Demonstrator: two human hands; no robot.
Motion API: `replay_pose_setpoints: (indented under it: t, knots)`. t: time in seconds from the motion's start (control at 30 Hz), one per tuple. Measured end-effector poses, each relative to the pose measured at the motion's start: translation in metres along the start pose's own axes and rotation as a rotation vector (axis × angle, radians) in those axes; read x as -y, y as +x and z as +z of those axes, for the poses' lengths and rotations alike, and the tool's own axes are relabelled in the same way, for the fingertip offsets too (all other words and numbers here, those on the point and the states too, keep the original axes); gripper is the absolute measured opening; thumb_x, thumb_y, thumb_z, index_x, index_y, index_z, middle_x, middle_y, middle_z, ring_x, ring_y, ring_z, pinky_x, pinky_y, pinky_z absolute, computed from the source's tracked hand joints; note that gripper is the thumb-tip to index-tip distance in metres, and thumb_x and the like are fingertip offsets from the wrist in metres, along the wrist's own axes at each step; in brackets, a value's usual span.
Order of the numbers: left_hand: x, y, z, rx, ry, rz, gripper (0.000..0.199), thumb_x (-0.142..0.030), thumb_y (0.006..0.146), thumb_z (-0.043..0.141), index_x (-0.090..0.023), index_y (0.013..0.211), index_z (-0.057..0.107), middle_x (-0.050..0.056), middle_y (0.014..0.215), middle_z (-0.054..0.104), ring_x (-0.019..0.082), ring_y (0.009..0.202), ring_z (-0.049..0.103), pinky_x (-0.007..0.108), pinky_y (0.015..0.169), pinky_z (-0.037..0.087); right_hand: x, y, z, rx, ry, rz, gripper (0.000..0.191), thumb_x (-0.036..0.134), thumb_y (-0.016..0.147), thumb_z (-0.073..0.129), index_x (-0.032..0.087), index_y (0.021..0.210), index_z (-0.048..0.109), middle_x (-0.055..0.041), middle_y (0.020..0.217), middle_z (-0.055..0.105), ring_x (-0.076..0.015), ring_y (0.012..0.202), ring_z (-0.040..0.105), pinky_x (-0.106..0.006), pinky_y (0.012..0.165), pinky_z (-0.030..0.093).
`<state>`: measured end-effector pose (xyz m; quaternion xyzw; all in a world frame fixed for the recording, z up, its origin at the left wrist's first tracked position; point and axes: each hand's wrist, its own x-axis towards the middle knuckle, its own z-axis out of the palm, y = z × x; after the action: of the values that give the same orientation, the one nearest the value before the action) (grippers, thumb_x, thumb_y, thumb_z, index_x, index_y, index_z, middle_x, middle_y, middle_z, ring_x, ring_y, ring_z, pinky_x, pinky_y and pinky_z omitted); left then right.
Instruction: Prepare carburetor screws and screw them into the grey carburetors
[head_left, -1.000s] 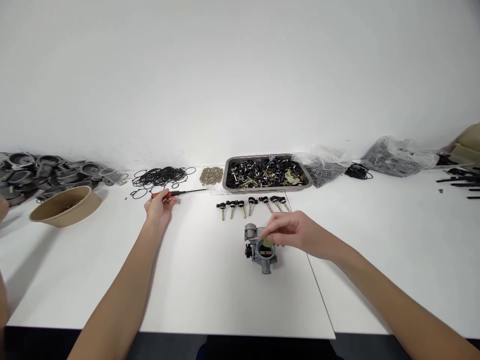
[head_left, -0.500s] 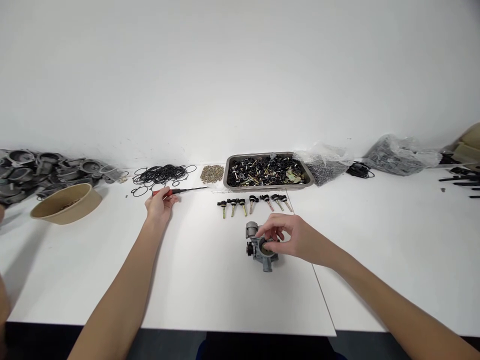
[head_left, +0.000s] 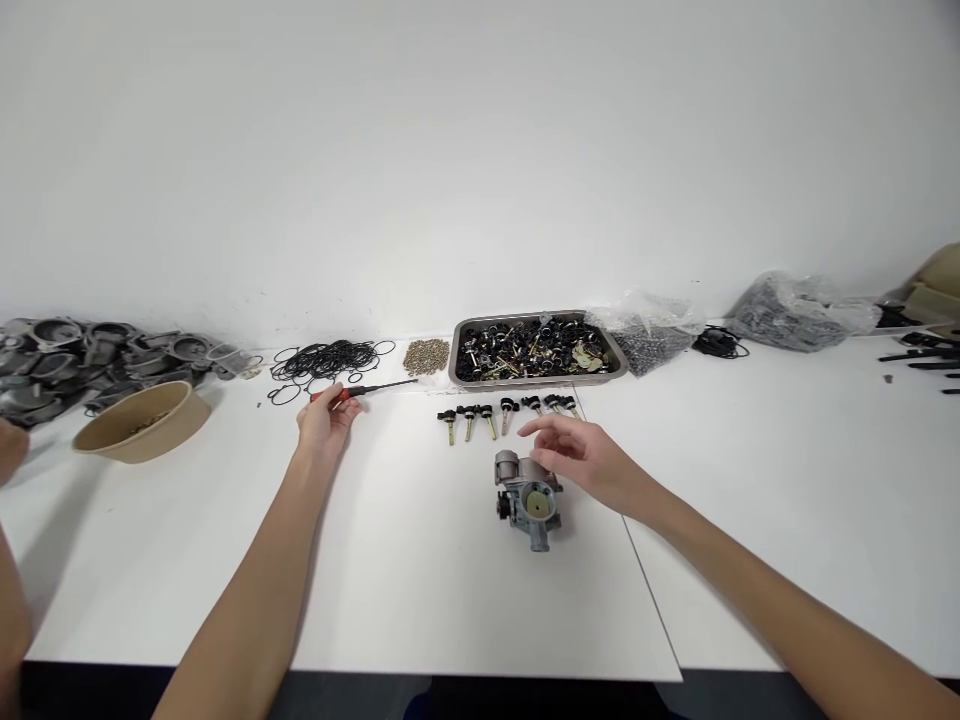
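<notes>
In my left hand [head_left: 328,420] is a screwdriver [head_left: 351,391] with a red and black handle, its shaft pointing right along the table. My right hand [head_left: 574,450] has its fingers apart and holds nothing, just above the back of a grey metal carburetor [head_left: 531,500]. The carburetor stands on the white table with its round bore facing me, and a brass-coloured disc [head_left: 538,504] shows inside. Behind it lies a row of several black-headed shafts [head_left: 489,418], the right-hand ones closest to my right fingers.
A metal tray [head_left: 536,380] of small parts sits at the back, beside brass pieces [head_left: 426,357] and black rubber rings [head_left: 326,362]. Left are a beige bowl [head_left: 142,440] and grey castings [head_left: 97,355]. Bagged parts [head_left: 795,312] lie right. Another person's arm [head_left: 11,600] enters at left.
My right hand has lifted from the carburetor's bore and moved back, uncovering the disc. My left hand still holds the screwdriver. The view has shifted slightly.
</notes>
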<state>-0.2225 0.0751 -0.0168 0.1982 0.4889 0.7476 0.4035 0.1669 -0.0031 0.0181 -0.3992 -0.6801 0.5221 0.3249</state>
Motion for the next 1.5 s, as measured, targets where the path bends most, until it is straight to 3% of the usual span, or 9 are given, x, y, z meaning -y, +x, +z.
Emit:
replay_pose_setpoints:
  t: [0.17,0.37,0.63,0.77,0.97,1.5]
  knots:
    - [-0.010,-0.014,0.013,0.096,0.002,-0.031,0.011,-0.007,0.072,0.064,-0.010,0.065,0.055,0.001,0.055,0.057,0.010,0.045,0.053,0.024,0.046,0.049,-0.009,0.006,-0.002,-0.066,-0.011,-0.010,0.019,0.033,0.086,0.059,0.024,0.102,0.064,0.0006,0.081,0.057,-0.0127,0.070,0.055,-0.028,0.067,0.045]
    - [-0.020,-0.049,0.040,0.349,0.033,-0.048,0.012,-0.012,0.071,0.070,-0.012,0.066,0.058,0.001,0.060,0.057,0.009,0.047,0.052,0.023,0.046,0.047,-0.018,0.013,-0.006,-0.142,-0.012,-0.034,0.019,0.035,0.085,0.060,0.022,0.099,0.065,-0.0028,0.089,0.063,-0.0141,0.076,0.057,-0.028,0.069,0.046]
    - [-0.001,-0.106,0.074,0.534,0.119,-0.181,0.017,-0.019,0.070,0.074,-0.012,0.071,0.058,0.007,0.068,0.065,0.010,0.046,0.050,0.025,0.044,0.043,-0.026,0.018,-0.006,-0.203,-0.083,-0.013,0.030,0.040,0.078,0.069,0.019,0.100,0.068,-0.0052,0.095,0.065,-0.0130,0.071,0.055,-0.027,0.064,0.046]
    - [0.006,-0.119,0.080,0.579,0.144,-0.199,0.019,-0.022,0.070,0.075,-0.011,0.073,0.059,0.011,0.078,0.069,0.010,0.046,0.051,0.027,0.044,0.043,-0.028,0.018,-0.007,-0.174,-0.145,-0.015,0.032,0.042,0.074,0.072,0.019,0.097,0.071,-0.0060,0.101,0.064,-0.0131,0.073,0.055,-0.027,0.065,0.046]
    - [0.006,-0.122,0.080,0.589,0.141,-0.195,0.020,-0.023,0.070,0.075,-0.011,0.073,0.059,0.011,0.076,0.068,0.011,0.046,0.051,0.027,0.045,0.043,-0.027,0.019,-0.006,-0.149,-0.130,-0.044,0.026,0.039,0.075,0.073,0.019,0.091,0.075,-0.0068,0.101,0.063,-0.0127,0.072,0.057,-0.027,0.064,0.046]
    - [0.002,-0.130,0.083,0.656,0.188,-0.111,0.018,-0.022,0.073,0.073,-0.012,0.077,0.058,0.013,0.082,0.070,0.014,0.046,0.055,0.029,0.043,0.043,-0.027,0.019,-0.004,-0.140,-0.133,-0.070,0.018,0.035,0.078,0.070,0.017,0.078,0.073,-0.0043,0.087,0.062,-0.0106,0.064,0.054,-0.025,0.056,0.043]
